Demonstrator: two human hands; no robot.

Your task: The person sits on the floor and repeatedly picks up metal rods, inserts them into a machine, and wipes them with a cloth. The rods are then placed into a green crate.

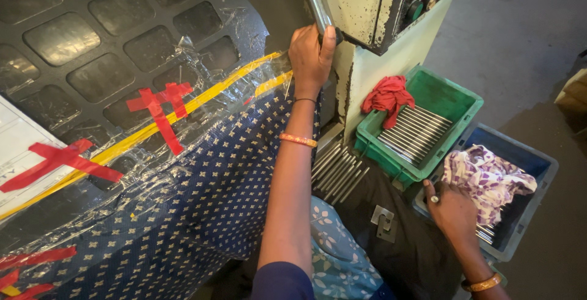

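Down by the lap, the right hand (454, 209) curled loosely at the edge of the blue bin (531, 164), gripping nothing. Up high, the left hand (310, 55) wrapped tight around the shiny metal lever (315, 0) on the machine (367, 25) — probably hard, heavy and slippery, best gripped near its end.

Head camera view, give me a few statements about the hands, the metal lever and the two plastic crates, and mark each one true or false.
1. The left hand grips the shiny metal lever of the machine. True.
2. The green plastic crate holds thin metal rods. True.
3. The crumpled red cloth lies in the blue-grey plastic crate. False: it lies on the green crate's corner.
4. The right hand is raised on the lever. False: it rests at the blue-grey crate, beside the purple patterned cloth.
5. Both wrists are bare. False: both wear bangles.
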